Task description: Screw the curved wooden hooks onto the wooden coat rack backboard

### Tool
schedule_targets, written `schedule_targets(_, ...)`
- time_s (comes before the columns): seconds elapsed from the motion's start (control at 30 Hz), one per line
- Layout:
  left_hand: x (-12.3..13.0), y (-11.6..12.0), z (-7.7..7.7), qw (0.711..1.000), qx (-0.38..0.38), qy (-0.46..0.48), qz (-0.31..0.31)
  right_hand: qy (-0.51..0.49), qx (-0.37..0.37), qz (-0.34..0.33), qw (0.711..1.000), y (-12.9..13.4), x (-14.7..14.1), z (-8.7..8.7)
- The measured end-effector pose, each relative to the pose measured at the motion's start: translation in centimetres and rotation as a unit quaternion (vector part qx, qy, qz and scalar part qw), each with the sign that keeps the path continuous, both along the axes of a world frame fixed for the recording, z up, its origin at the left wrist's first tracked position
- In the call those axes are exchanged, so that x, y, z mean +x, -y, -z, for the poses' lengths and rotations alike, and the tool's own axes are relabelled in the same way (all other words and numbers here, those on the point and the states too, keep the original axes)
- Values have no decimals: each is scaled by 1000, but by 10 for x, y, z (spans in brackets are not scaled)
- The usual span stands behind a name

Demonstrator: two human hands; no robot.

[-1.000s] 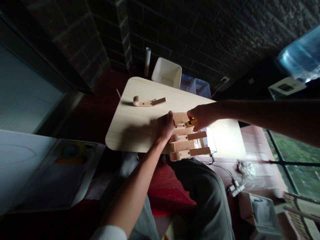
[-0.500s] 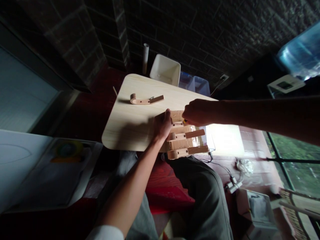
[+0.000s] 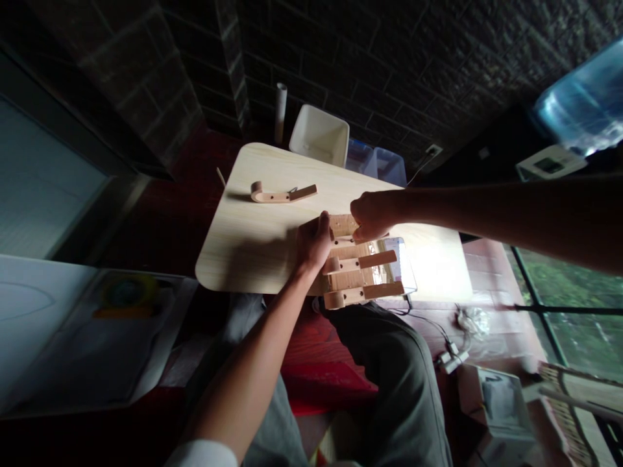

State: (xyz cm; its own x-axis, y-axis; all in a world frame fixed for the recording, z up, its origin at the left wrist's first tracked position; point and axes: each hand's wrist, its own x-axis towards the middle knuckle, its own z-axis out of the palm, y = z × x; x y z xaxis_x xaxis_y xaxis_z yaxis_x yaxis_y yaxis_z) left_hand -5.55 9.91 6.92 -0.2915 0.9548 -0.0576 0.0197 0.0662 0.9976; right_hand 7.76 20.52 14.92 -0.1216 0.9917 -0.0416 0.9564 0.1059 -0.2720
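My left hand is closed round the left end of a wooden hook rack, thumb upward. Across the rack's board run several bent wooden hooks; the middle hook and the nearest hook show dark screw holes and arms angled to the right. Over the farthest hook, my right hand is curled closed by its hole; whatever the fingers hold is hidden. A loose wooden hook of the same shape lies farther back on the table, touched by neither hand.
The pale table stands before my legs. Behind it are a cream bin, clear plastic boxes and a white tube. A phone or tablet-like thing lies right of the rack. Cables and a power strip lie on the floor.
My right hand has turned and shifted slightly left over the farthest hook. The small yellow and black piece seen under its fingers before is now hidden. My left hand keeps its grip.
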Motion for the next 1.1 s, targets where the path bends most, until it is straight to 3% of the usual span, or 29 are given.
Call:
schedule_targets(0.03,0,0,0,1000,2,0,2,54,-75,-46,995,-2,-1,-2)
schedule_targets(0.1,0,0,-1,1000,4,4,6,153,-220,-132,954,-4,0,-7)
schedule_targets(0.2,0,1,-3,1000,-1,21,5,208,-311,-142,916,-2,2,-14)
schedule_targets(0.37,0,1,-3,1000,-1,31,6,199,-277,-96,935,9,3,-18)
schedule_targets(0.43,-1,1,-2,1000,-4,20,10,197,-278,-145,929,10,4,-24)
schedule_targets(0.53,-4,2,0,1000,-11,-6,22,231,-299,-254,890,11,5,-45)
schedule_targets(0.6,-7,3,1,999,-11,-15,37,270,-287,-257,882,15,6,-67)
schedule_targets(0.7,-10,4,2,998,18,-8,56,235,-198,-230,923,33,16,-101)
schedule_targets(0.8,-14,5,1,997,51,-19,57,186,-85,-207,957,70,43,-114)
schedule_targets(0.9,-17,11,2,995,56,-37,70,114,-34,-161,980,116,78,-97)
schedule_targets(1.03,-21,27,8,991,91,-13,102,-22,4,-39,999,169,109,-47)
schedule_targets(1.1,-23,38,12,991,97,4,98,-121,-5,37,992,186,113,-22)
